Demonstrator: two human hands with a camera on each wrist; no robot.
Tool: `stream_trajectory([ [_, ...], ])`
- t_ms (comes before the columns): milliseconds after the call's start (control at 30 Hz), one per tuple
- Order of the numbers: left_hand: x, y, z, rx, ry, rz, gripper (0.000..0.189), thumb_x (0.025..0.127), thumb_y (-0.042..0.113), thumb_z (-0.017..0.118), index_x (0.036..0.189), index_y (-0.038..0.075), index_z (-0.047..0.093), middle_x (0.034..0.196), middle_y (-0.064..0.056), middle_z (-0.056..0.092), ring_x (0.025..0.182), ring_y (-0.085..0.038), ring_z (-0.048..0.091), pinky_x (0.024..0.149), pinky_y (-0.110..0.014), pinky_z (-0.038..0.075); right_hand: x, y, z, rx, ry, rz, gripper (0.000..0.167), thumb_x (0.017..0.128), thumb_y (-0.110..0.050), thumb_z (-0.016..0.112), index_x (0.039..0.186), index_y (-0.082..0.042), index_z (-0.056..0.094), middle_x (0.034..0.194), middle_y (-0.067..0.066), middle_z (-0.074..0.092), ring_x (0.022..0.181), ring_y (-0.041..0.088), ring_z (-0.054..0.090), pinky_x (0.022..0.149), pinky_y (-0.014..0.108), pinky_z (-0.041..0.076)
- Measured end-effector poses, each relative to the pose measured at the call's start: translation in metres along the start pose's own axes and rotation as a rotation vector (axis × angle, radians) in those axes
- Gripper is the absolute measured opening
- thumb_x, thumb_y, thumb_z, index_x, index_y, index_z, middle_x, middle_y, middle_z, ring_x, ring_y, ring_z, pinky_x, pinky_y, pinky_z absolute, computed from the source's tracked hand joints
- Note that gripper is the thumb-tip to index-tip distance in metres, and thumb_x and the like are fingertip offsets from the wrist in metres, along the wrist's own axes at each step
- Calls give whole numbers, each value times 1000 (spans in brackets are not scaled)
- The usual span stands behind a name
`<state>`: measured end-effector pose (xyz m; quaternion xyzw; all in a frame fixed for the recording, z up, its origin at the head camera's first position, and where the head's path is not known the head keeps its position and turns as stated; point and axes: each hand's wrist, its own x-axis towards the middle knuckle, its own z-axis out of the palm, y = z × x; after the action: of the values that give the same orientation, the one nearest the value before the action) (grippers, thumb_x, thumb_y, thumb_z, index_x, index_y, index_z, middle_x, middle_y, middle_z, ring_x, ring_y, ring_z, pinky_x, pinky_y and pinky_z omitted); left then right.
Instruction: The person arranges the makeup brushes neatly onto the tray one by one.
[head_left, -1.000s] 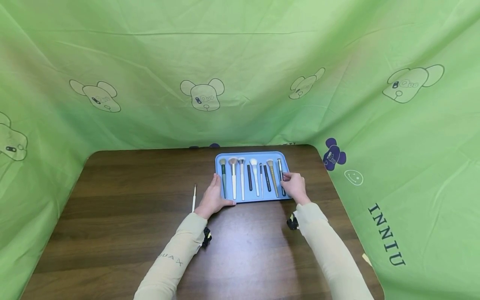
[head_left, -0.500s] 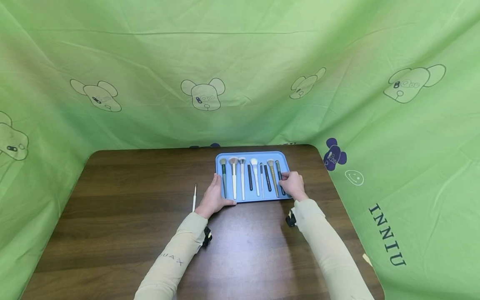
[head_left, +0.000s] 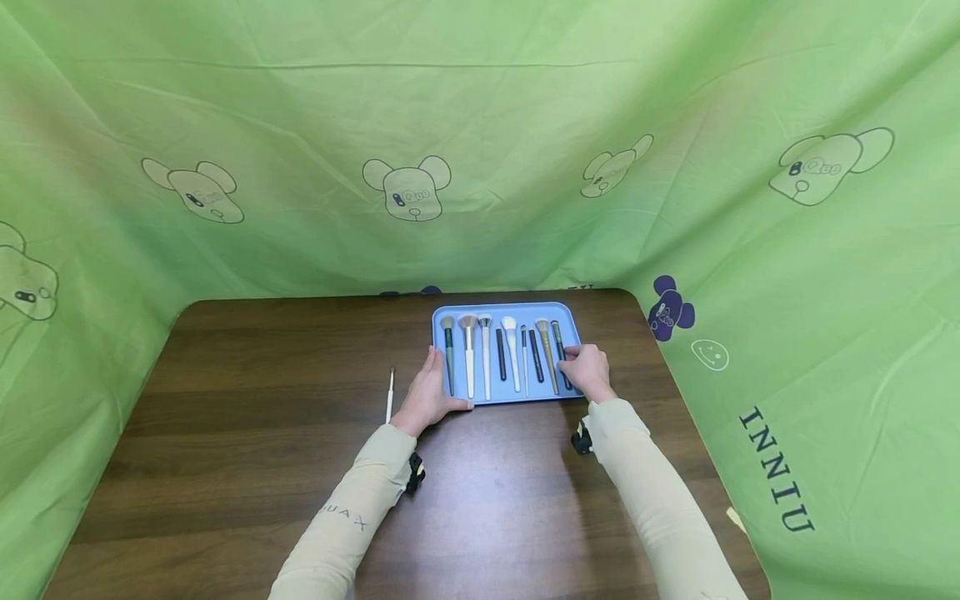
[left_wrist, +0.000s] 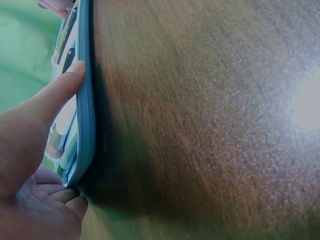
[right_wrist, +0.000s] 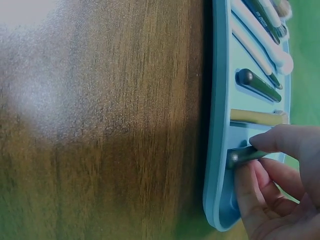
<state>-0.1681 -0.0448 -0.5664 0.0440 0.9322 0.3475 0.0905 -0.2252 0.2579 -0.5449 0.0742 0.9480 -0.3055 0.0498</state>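
A light blue tray [head_left: 500,394] lies near the table's far edge, bearing a row of makeup brushes. My left hand [head_left: 425,400] grips its near left corner; in the left wrist view the thumb presses on the tray's rim [left_wrist: 87,120] and the fingers curl at the corner. At the tray's right end, my right hand [head_left: 590,372] pinches a dark makeup brush [head_left: 557,337] by its handle. The right wrist view shows that handle [right_wrist: 235,158] between thumb and fingers, its butt close to the tray wall. Beside it lies a gold-handled brush [head_left: 547,354].
A thin white brush [head_left: 390,396] lies on the brown wooden table [head_left: 262,433], left of the tray and partly behind the left hand. Green printed cloth [head_left: 480,108] hangs around the back and sides of the table.
The dark brush's bristle end has shifted slightly left and toward me, and its tip looks different from a second ago. The left hand stays on the tray.
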Motion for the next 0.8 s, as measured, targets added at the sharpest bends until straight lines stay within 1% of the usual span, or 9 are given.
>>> stream_trajectory([
  [200,1,0,0,7,-5,6,124,75,38,92,158,-8,13,166,-26,7,150,-37,19,116,-43,30,0,0,1,20,-12,41,41,91,-13,71,127,6,67,110,21,72,103,32,65,86,46,53],
  [533,3,-3,1,9,-11,-3,125,75,39,92,158,-7,13,166,-25,7,150,-37,19,116,-44,31,-1,3,1,54,-19,63,45,93,-15,70,131,8,64,125,25,66,114,34,62,94,47,52],
  [667,3,-3,1,9,-11,0,125,75,40,92,158,-8,12,166,-25,7,150,-36,19,116,-43,30,-2,5,1,64,-6,52,47,92,-16,71,131,8,63,119,24,69,110,33,64,92,46,53],
  [800,3,-3,1,14,-13,-2,125,75,40,92,159,-7,12,166,-25,7,150,-36,19,116,-43,30,-5,6,1,76,30,24,48,90,-18,74,130,7,65,112,22,71,106,33,66,90,46,53],
])
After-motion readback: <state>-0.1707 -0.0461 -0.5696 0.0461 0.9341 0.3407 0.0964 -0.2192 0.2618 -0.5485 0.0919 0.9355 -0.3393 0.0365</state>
